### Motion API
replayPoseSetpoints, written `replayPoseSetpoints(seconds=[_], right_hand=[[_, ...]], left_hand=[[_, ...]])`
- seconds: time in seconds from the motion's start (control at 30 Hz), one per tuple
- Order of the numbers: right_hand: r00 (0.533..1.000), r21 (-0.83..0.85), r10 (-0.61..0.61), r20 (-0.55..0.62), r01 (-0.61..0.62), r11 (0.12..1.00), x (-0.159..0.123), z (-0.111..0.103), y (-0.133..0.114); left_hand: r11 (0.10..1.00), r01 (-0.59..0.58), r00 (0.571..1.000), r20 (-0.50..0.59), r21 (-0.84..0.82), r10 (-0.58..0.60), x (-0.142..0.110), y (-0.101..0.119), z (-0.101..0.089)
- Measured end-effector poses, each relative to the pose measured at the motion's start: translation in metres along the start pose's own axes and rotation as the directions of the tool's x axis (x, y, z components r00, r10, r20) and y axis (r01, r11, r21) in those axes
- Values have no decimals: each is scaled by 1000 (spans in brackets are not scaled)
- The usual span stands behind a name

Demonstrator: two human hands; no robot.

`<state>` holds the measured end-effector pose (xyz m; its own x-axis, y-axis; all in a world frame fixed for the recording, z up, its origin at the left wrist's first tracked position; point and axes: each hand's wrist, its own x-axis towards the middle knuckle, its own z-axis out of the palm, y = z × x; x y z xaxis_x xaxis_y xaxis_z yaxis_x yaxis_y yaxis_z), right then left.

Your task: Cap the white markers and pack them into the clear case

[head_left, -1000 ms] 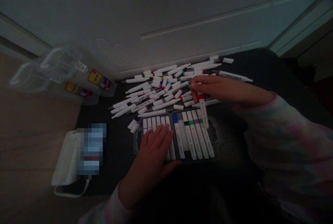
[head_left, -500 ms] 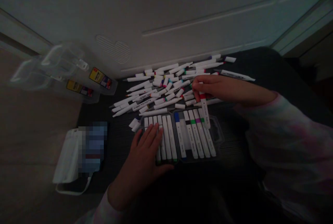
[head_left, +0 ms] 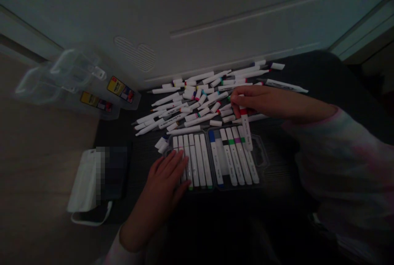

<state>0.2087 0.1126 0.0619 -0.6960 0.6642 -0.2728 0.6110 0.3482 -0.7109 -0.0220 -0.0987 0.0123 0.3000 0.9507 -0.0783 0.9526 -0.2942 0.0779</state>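
Observation:
A clear plastic marker case [head_left: 263, 156] lies unfolded on the dark table, white markers lined up in both halves. My left hand [head_left: 166, 174] rests with fingers outstretched over the markers in the left half. Between the fingertips of my right hand [head_left: 243, 98] is a white marker with a red band [head_left: 247, 131], hanging tilted over the right half. Below it in that half are a blue-capped marker [head_left: 215, 158] and several others with black, green and purple bands. A gap shows between the blue-capped marker and the black-banded one.
Many loose white markers and caps [head_left: 197, 104] are heaped behind the case, against a pale panel [head_left: 215, 18]. Two clear cases with yellow labels [head_left: 120, 88] stand at the left. A white face mask [head_left: 83, 183] lies near a dark flat object [head_left: 115, 174].
My left hand has slid slightly left and down, its thumb drawn in toward the case's near edge. My right hand still holds the red-banded marker over the right half. The view has shifted slightly.

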Motion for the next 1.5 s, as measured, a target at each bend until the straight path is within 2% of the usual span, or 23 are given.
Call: replayPoseSetpoints(seconds=[0.3,0.37,0.43,0.53,0.63,0.7,0.77,0.97,1.17,1.37,1.43,1.5], right_hand=[[1000,-12,-20,6,20,1000,0,1,0],[1000,-22,-16,3,16,1000,-1,1,-1],[1000,-34,-8,3,8,999,-1,1,-1],[1000,-35,-20,7,20,999,0,2,1],[999,-24,-31,10,31,999,0,2,1],[1000,-18,-11,9,11,1000,0,2,0],[1000,-17,4,7,-3,1000,0,1,-3],[1000,-35,5,17,-5,999,0,1,-6],[999,-39,30,20,-29,999,-1,1,-6],[1000,-51,19,17,-18,999,-1,2,-7],[1000,-39,4,9,-4,999,0,2,-5],[1000,-25,2,6,-2,1000,0,3,-3]], left_hand=[[999,24,1000,-2,-49,-24,3,2,-3],[993,83,994,-61,-82,-88,2,-1,-6],[974,197,967,-141,-110,-211,0,-7,-11],[893,422,868,-216,-154,-448,-2,-24,-19],[756,611,708,-267,-234,-654,-3,-44,-24],[679,674,619,-279,-292,-734,-2,-54,-23],[642,685,579,-276,-345,-767,-1,-60,-20],[619,657,575,-246,-430,-780,3,-54,-14],[598,704,534,-270,-384,-801,-1,-56,-13],[594,700,538,-254,-397,-804,4,-56,-12],[612,688,552,-267,-391,-790,6,-53,-15],[648,660,584,-283,-380,-761,8,-47,-17]])
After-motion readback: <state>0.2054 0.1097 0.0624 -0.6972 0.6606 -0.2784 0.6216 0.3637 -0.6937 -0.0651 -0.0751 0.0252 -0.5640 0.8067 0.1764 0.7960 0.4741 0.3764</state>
